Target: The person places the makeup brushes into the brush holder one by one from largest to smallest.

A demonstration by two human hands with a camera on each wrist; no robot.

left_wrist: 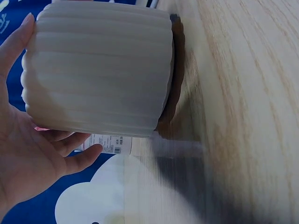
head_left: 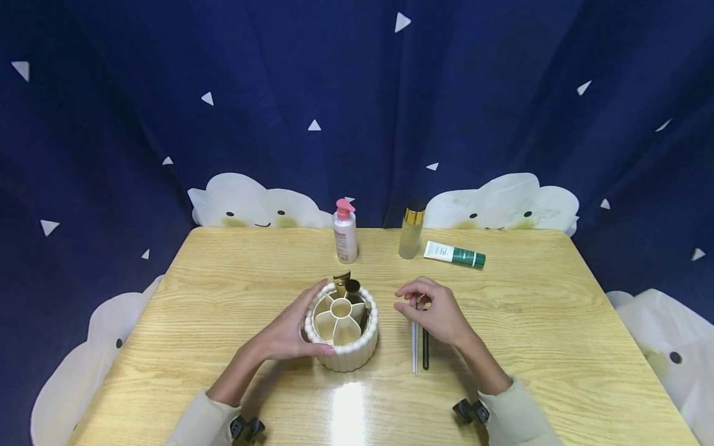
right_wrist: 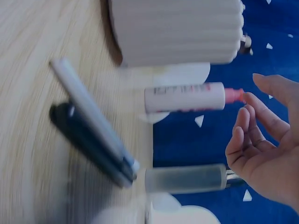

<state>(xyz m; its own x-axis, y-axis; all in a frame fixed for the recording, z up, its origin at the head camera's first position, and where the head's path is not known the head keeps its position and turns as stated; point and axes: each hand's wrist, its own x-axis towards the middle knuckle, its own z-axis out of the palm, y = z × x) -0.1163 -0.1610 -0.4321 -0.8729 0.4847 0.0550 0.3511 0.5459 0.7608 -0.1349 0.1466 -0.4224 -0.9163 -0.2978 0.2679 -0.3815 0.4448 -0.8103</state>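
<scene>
Ribbed, bead-rimmed organizer (head_left: 348,359) on worktop (head_left: 530,310); left hand (head_left: 290,331) grips it, fingers wide. Right hand (head_left: 437,314) empty, fingers loosely parted, near slim silver stick (head_left: 414,350), black stick (head_left: 426,352). Petal-shaped compartments (head_left: 346,332): head view only.

A deep blue curtain (head_left: 346,68) scattered with small white triangles (head_left: 401,22) spans the background and wraps round both sides of a pale, yellowish wood-grained table (head_left: 546,328). Large white cloud shapes (head_left: 251,201) with black eyes show low on the cloth. A bright reflection (head_left: 348,412) gleams on the tabletop's near part
</scene>
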